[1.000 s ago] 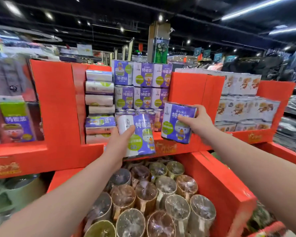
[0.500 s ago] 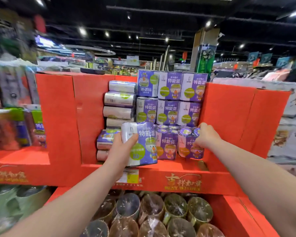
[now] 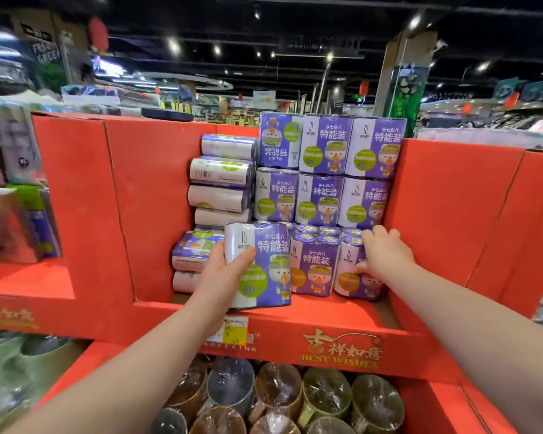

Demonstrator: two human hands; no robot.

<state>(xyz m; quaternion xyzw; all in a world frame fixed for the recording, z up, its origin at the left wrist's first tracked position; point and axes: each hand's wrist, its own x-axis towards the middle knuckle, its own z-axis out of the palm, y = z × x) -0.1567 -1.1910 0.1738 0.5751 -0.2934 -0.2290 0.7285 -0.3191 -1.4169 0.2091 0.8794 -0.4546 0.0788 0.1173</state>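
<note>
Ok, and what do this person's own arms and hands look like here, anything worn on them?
Both arms are bare as far as the picture shows: no sleeve reaches the left forearm or the right forearm. The left hand and right hand are ungloved, and no watch, bracelet or ring shows on either. No cables, straps or markings are visible.

Left hand (image 3: 224, 270) grips a purple roll pack (image 3: 259, 266) mid-frame, above the red shelf (image 3: 311, 311); right hand (image 3: 384, 255) clutches another pack (image 3: 350, 277) at the stack's lower right. Wrapped mugs (image 3: 276, 386) below.
</note>
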